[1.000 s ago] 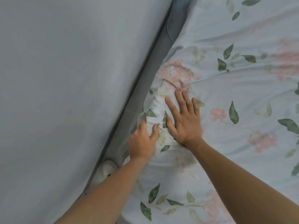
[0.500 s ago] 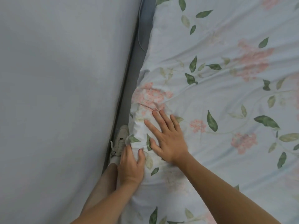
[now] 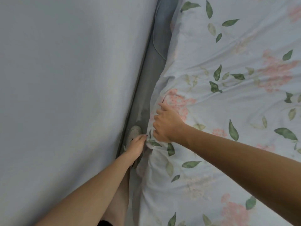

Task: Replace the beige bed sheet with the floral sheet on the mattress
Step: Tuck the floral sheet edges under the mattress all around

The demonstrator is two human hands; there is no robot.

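At the bed's left edge, the right hand (image 3: 166, 123) grips a bunch of floral sheet (image 3: 228, 111), while the left hand (image 3: 136, 146) pinches its hem beside the wall (image 3: 65, 95).

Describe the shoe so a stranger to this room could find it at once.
Start at the pale wall on the left and follow the narrow gap between it and the bed under the floral sheet. Down in that gap, just beyond the left hand, sits a white shoe, the only footwear showing there.

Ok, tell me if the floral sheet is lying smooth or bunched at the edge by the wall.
Bunched. The sheet puckers into folds where the right hand grips it; creases fan outward.
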